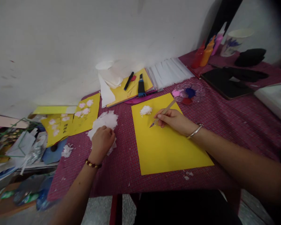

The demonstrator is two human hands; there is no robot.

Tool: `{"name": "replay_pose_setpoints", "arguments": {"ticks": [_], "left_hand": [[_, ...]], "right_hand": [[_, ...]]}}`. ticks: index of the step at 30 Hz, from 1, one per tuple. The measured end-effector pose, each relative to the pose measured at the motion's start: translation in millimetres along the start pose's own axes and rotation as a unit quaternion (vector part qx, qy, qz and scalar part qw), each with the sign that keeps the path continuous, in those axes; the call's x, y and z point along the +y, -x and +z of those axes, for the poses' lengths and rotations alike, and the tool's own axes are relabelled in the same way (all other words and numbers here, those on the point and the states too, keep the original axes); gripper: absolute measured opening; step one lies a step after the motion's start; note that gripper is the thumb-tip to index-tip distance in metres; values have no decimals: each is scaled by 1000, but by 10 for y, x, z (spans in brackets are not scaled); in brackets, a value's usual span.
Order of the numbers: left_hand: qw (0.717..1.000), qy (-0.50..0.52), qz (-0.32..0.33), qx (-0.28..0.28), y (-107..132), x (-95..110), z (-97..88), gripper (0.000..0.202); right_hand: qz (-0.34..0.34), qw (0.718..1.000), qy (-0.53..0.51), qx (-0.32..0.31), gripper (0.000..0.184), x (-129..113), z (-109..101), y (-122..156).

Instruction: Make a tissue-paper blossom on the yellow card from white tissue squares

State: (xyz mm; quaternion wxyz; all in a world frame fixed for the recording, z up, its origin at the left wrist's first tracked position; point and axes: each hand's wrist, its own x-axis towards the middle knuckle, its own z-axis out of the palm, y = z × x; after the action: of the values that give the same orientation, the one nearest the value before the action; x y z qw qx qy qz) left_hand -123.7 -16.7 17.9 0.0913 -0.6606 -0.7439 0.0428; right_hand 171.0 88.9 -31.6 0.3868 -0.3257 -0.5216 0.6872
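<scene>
My right hand (175, 121) grips a thin wooden paintbrush (162, 113), its dark tip resting on a yellow sheet of paper (164, 147) on the table. A small white tissue clump (146, 110) sits on that sheet, just left of the brush. My left hand (102, 141) is closed, fingers curled down onto a pile of white tissue paper (107, 120) lying on the red checked tablecloth (121, 162) left of the sheet. A bead bracelet is on my left wrist, a metal bangle on my right.
A clear paint palette (189, 92) with pink, blue and red paint lies beyond the sheet. Behind it are paint bottles (207, 51), a paper cup (235, 40), white paper strips (168, 72), a utility knife (141, 85), a marker (129, 81). Yellow cards with pink flowers (81, 115) lie at left.
</scene>
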Motion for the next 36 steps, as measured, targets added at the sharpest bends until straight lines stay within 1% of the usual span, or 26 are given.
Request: {"name": "replay_pose_setpoints", "arguments": {"ticks": [3,6,8,9,10,11,13,14,15,16,18,20,21,23,24,25,26,27,29,30,31,32,33,34,36], "left_hand": [[999,13,-20,47,24,-57,-95,24],[991,47,-31,118,97,-136,-312,21],[983,112,-34,144,155,-159,-470,22],[974,173,-41,139,178,-153,-533,22],[958,253,-54,123,195,-132,-578,22],[931,345,-72,98,203,-95,-601,21],[849,516,-106,38,185,29,-582,20],[809,577,-113,14,158,115,-546,20],[778,618,-111,-4,121,216,-498,22],[758,644,-106,-20,74,328,-446,23],[734,670,-99,-42,-35,574,-344,21],[709,695,-108,-48,-140,810,-259,20],[692,711,-117,-45,-183,909,-221,21],[659,740,-134,-34,-239,1043,-145,24],[651,745,-139,-35,-251,1072,-103,23],[655,741,-139,-40,-252,1073,-60,22],[673,726,-133,-53,-244,1048,-18,19],[703,697,-118,-72,-229,1001,20,17],[783,608,-69,-108,-187,860,65,15],[822,558,-37,-113,-166,777,66,18],[854,509,-2,-107,-149,695,51,21],[879,467,31,-87,-137,618,23,25],[897,434,61,-62,-129,552,-15,29],[908,408,91,-37,-124,500,-57,31],[917,373,138,-9,-115,451,-131,31]], "right_hand": [[-2,1000,-6,4,13,-8,8,0],[-1,1000,-11,1,11,-8,8,-8],[-1,1000,-15,0,10,8,6,-21],[-1,1000,-17,0,9,19,7,-26],[-2,1000,-19,1,10,28,9,-29],[-4,1000,-23,3,10,33,15,-28],[-14,999,-31,3,11,15,37,-4],[-22,999,-35,2,12,-12,52,19],[-32,999,-39,3,15,-50,69,49],[-43,998,-43,3,17,-98,89,84],[-66,997,-50,5,21,-201,129,158],[-89,994,-58,4,23,-282,163,218],[-97,994,-56,3,23,-306,175,238],[-101,994,-46,4,23,-316,186,258],[-98,994,-37,5,23,-306,186,260],[-95,995,-29,6,22,-287,184,258],[-91,996,-22,6,21,-261,180,252],[-86,996,-16,4,20,-229,176,243],[-77,997,-9,-3,19,-154,171,220],[-72,997,-9,-8,19,-115,169,208],[-65,998,-11,-12,19,-80,169,196],[-59,998,-12,-15,18,-48,170,186],[-53,998,-14,-18,17,-24,173,179],[-48,999,-14,-19,16,-6,176,173],[-45,999,-13,-20,13,8,184,170]]}}
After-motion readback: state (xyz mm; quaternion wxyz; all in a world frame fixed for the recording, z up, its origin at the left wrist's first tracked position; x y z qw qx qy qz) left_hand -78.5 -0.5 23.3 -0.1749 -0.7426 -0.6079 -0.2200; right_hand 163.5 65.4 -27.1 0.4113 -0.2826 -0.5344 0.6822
